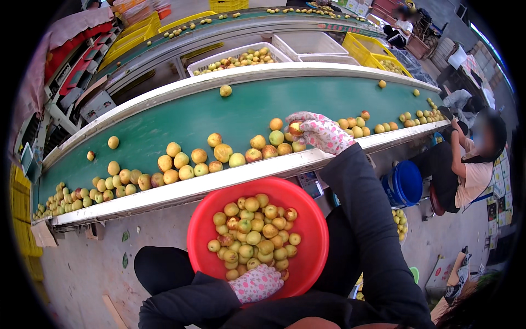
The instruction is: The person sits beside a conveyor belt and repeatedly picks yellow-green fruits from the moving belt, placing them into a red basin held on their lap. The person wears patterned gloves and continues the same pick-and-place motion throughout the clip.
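Observation:
My right hand (322,132), in a floral-print glove, pinches a red-brown and yellow jujube (295,128) between thumb and fingers, just above the near side of a green conveyor belt (263,103). Below it, a red plastic basin (319,230) sits at my lap, with many yellow-green and russet jujubes (253,237) inside. My left hand (259,283), gloved alike, is at the basin's near side on the fruit. Its fingertips are hidden, so whether they grasp anything is unclear. A row of loose jujubes (199,156) lies along the belt's near rail (254,167).
To the right, a seated person (476,160) works at the belt beside a blue bucket (404,183). White crates (308,43), one holding fruit, and yellow crates (367,45) stand beyond the far rail. A phone (311,184) lies below the near rail, right of the basin.

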{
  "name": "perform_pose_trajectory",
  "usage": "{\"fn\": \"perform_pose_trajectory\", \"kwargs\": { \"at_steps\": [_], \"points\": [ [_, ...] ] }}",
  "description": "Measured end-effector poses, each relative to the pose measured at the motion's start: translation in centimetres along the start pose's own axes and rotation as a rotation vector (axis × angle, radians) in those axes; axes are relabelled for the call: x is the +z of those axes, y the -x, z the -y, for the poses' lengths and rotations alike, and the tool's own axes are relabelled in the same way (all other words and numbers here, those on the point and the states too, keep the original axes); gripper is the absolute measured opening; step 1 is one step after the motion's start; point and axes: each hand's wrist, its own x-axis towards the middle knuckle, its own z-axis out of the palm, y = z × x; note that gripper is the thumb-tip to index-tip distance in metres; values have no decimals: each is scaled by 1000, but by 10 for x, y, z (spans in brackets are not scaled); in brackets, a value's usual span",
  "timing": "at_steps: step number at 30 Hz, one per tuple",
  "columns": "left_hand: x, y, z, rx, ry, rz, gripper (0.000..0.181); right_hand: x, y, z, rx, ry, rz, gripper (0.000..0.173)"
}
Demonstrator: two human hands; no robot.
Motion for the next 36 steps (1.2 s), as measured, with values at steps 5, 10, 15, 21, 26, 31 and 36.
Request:
{"fn": "perform_pose_trajectory", "kwargs": {
  "at_steps": [5, 10, 15, 21, 26, 31, 36],
  "points": [
    [6, 19, 4, 6, 66, -107, 20, 10, -5, -1, 29, 157, -119, 23],
    [3, 36, 5, 0, 69, -84, 20, 9, -10, -1, -259, 580, -177, 19],
    [5, 52, 9, -9, 84, -82, 20, 32, -19, -12, -272, 947, -494, 25],
    [5, 69, 12, -5, 37, -62, 23, 71, -25, -21, -468, 1196, -400, 26],
    [3, 86, 12, -35, -30, -18, 34, 128, -30, -38, -676, 1333, -119, 30],
    [16, 106, 18, -11, -46, -75, 20, 173, -37, -61, -720, 1385, 94, 34],
    [-16, 114, 23, -44, 3, -29, 27, 178, -46, -63, -610, 1436, -201, 25]
  ]
}}
